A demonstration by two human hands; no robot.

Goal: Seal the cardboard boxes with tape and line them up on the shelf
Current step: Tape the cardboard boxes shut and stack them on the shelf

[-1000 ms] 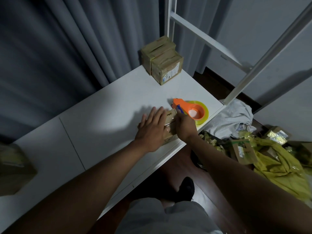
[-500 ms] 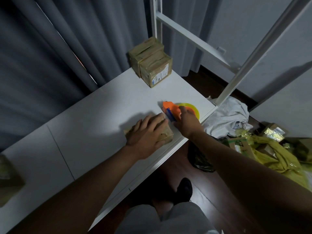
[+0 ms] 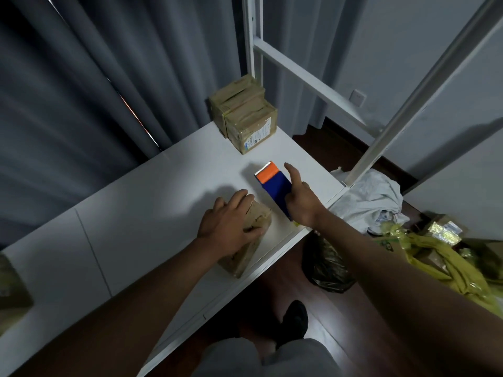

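Note:
A small cardboard box (image 3: 254, 242) lies near the front edge of the white shelf board (image 3: 152, 208). My left hand (image 3: 231, 221) rests flat on top of it, fingers spread over its lid. Just right of it, my right hand (image 3: 300, 198) grips the orange and blue tape dispenser (image 3: 273, 183), lifted off the board with its orange blade end pointing away and my index finger stretched out. Two taped boxes (image 3: 245, 112) stand side by side at the shelf's back right corner.
White shelf posts (image 3: 408, 102) rise at the right and back. Grey curtains hang behind the shelf. On the floor to the right lie a white cloth (image 3: 367, 200), yellow plastic wrap (image 3: 449, 262), a dark bag and more boxes. Another box (image 3: 11, 292) shows at the far left edge.
My right hand left the box, took hold of the tape dispenser and raised it off the shelf. My left hand stayed on the box, which now lies more lengthwise toward me.

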